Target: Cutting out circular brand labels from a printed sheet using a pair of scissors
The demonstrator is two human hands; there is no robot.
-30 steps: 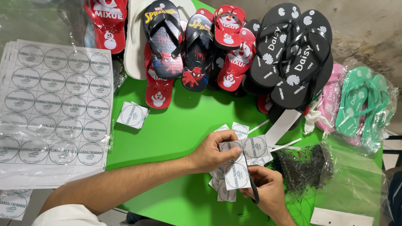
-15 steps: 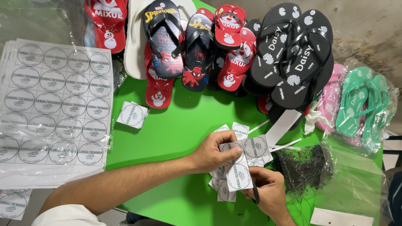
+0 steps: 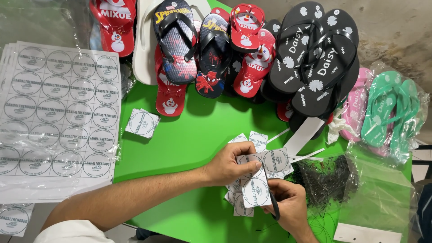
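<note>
A: How do the hands sit?

B: The left hand [image 3: 231, 164] reaches in from the lower left across the green table [image 3: 189, 139], fingers curled and pinched on a strip of square labels [image 3: 256, 177] with round printed marks. The right hand [image 3: 288, 204] comes up from the bottom edge just below the strip, fingers closed around black scissors [image 3: 272, 204] at its lower label.

A: Anything different from a moment ago?

B: Barely: the strip's lower label has tipped slightly, the hands stay put.

A: Any containers near the strip?

B: To its right lies a clear plastic bag [image 3: 382, 193] with a heap of thin black ties [image 3: 326, 177] at its mouth. Further right, another clear bag holds green flip-flops [image 3: 391, 112]. Left of the strip lie the uncut label sheets [image 3: 58, 117]; above it, more flip-flops [image 3: 315, 54]
</note>
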